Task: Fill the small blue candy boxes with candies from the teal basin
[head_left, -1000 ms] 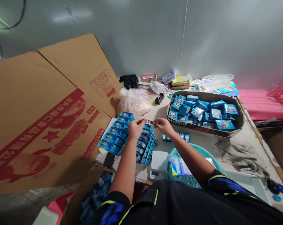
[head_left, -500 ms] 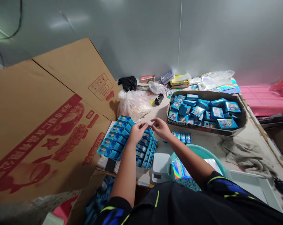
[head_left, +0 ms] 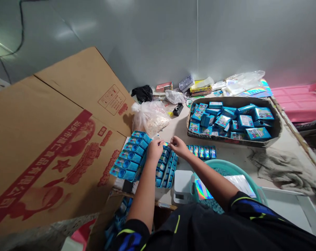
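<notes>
My left hand [head_left: 155, 150] hovers over the inner edge of the blue cartons, its fingers pinched; whatever they hold is too small to make out. Just to its right, my right hand [head_left: 178, 147] is pinched as well, its fingertips hiding any small thing between them. Left of my hands lie blue cartons with round recesses [head_left: 129, 155], lined up in a slanting row. Below and between the hands stand more blue boxes [head_left: 162, 167], packed in rows. A short row of small shiny blue boxes [head_left: 205, 152] lies beyond my right wrist.
A cut-down carton [head_left: 276, 118] of loose blue boxes stands at the right. Nearer me are a teal basin [head_left: 259, 195], a white scale [head_left: 182, 177] and a grey cloth [head_left: 280, 169]. A clear bag [head_left: 155, 120] lies behind my hands. A large cardboard box [head_left: 55, 139] rises at the left.
My hands were almost touching at the fingertips over the boxes; now they are slightly farther apart and a little lower. The camera view has shifted slightly.
</notes>
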The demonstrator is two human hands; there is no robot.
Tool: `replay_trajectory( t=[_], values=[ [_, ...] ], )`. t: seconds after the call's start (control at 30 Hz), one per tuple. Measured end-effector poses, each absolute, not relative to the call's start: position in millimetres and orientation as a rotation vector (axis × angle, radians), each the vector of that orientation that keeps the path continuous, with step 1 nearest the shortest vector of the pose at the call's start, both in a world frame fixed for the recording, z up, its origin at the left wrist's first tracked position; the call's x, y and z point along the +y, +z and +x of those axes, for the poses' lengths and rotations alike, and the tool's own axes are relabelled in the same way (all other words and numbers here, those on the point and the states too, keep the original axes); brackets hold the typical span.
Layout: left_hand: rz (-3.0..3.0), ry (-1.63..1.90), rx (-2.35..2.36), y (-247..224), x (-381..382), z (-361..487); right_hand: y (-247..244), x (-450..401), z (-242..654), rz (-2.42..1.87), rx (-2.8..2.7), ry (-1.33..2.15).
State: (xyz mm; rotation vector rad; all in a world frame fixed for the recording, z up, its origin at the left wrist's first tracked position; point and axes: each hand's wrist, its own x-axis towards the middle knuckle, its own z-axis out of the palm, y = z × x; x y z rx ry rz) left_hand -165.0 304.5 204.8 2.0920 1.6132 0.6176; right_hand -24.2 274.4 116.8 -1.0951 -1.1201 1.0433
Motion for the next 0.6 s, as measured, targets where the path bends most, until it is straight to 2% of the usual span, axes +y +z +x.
replay_trajectory(
  t=[0.17,0.33,0.4,0.5,0.6],
  values=[
    [2.097,0.705,1.717,196.1,303.1,-162.2,95.3,277.4,-35.9,-1.048,-1.018,1.119],
    [2.177,0.834,1.761,208.1,288.2,-159.6,71.7,268.8,-27.8,-1.116,-0.986,1.102],
    [2.231,0.935,1.702,212.7,259.6,-170.7,70.6,268.5,-21.2,-1.131,-0.993,1.088],
    [2.315,1.364,1.459,202.3,189.7,-203.1,81.8,277.0,-18.9,-1.103,-1.055,1.127],
    [1.856,1.635,1.604,170.7,121.2,-237.7,100.4,289.4,-27.6,-1.060,-1.184,1.227]
  ],
)
